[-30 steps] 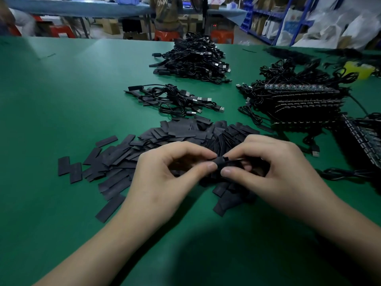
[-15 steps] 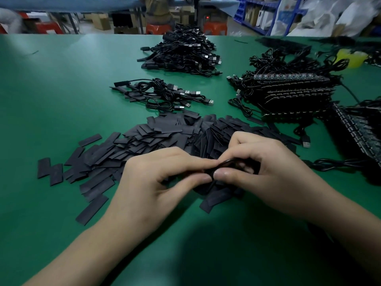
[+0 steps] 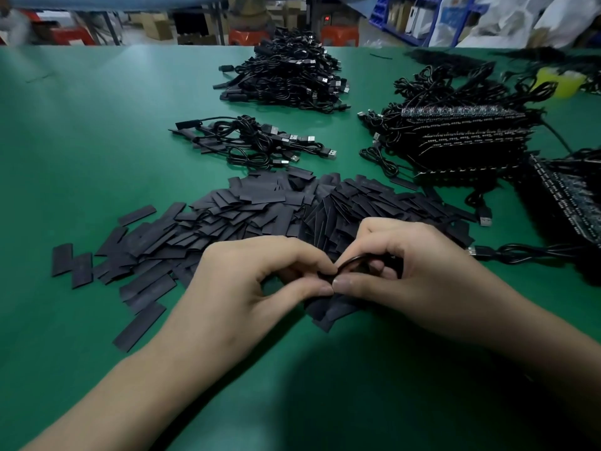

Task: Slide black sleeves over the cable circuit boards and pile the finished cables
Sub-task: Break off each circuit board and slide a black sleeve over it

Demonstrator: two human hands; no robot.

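My left hand (image 3: 257, 288) and my right hand (image 3: 413, 275) meet thumb to thumb over the near edge of a spread of flat black sleeves (image 3: 253, 216). Between their fingertips they pinch a black sleeve (image 3: 325, 274) and a thin black cable (image 3: 353, 259) that arcs up out of it; the cable's circuit board is hidden by my fingers. The cable's USB end (image 3: 475, 252) lies on the mat to the right. A small pile of sleeved cables (image 3: 253, 143) lies behind the sleeves, and a bigger pile (image 3: 289, 79) sits farther back.
Stacked circuit boards with cables attached (image 3: 461, 138) stand at the right, more boards (image 3: 569, 196) at the far right edge. A yellow tape roll (image 3: 557, 81) sits at the back right. The green mat (image 3: 97, 125) covers the table; stools and shelves stand beyond it.
Both hands stay together on the same sleeve and cable, with small finger shifts; the cable now loops up more clearly between the thumbs. The camera has tipped down slightly.
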